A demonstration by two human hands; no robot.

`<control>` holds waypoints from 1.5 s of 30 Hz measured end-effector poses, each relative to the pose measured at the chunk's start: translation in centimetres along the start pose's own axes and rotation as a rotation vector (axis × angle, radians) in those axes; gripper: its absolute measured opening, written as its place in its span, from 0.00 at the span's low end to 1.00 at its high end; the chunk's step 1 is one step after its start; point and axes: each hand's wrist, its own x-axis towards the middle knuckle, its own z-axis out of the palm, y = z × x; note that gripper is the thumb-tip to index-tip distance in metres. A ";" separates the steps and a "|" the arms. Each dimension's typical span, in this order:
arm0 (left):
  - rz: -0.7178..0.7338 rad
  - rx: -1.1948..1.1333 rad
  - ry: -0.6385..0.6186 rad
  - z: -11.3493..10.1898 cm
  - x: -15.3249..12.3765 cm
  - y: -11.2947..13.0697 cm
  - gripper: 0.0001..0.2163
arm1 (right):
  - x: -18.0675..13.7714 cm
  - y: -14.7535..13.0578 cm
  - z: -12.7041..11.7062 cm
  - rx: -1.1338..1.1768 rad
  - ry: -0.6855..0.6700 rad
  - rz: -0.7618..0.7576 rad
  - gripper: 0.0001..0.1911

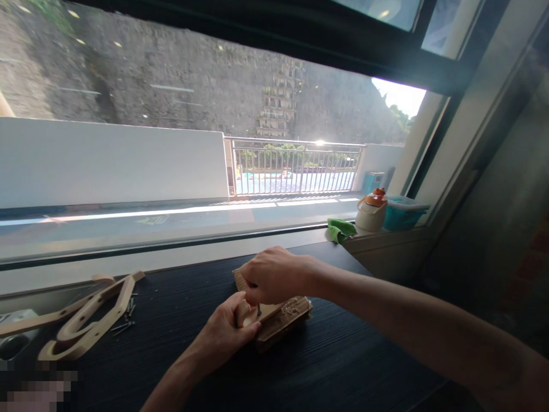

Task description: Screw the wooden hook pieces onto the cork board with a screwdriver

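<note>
My right hand [274, 276] is closed in a fist above a wooden piece [269, 312] on the dark table. Under the fist a thin metal shaft [258, 309] points down at the wood; whatever the fist grips is hidden by its fingers. Close beside it, my left hand [231, 317] pinches the near left end of the wooden piece between thumb and fingers. Along the right side of that piece lies a rough brown block [285, 321] with a carved-looking top.
Curved wooden strips with holes [92, 332] lie at the left, beside several loose screws [125, 320]. A green cloth [341, 229], a bottle with an orange lid [371, 212] and a teal container [404, 214] stand along the windowsill. The dark table [180, 297] meets the sill.
</note>
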 end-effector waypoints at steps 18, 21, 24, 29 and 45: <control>-0.011 0.024 -0.003 0.2 0.2 -0.9 0.09 | 0.7 0.4 0.9 0.054 0.070 -0.021 0.13; 0.016 0.040 -0.004 0.3 0.3 -1.1 0.10 | 0.8 0.3 1.2 0.023 0.130 0.054 0.15; -0.005 0.023 -0.030 0.2 0.2 -1.0 0.11 | 0.3 0.1 0.8 -0.009 0.135 0.074 0.15; -0.020 0.036 -0.032 -0.1 0.0 0.0 0.11 | -0.6 0.2 -0.2 0.010 0.077 -0.046 0.10; -0.012 0.034 -0.039 0.1 0.1 -0.5 0.10 | -1.0 0.2 0.3 -0.014 0.103 -0.006 0.12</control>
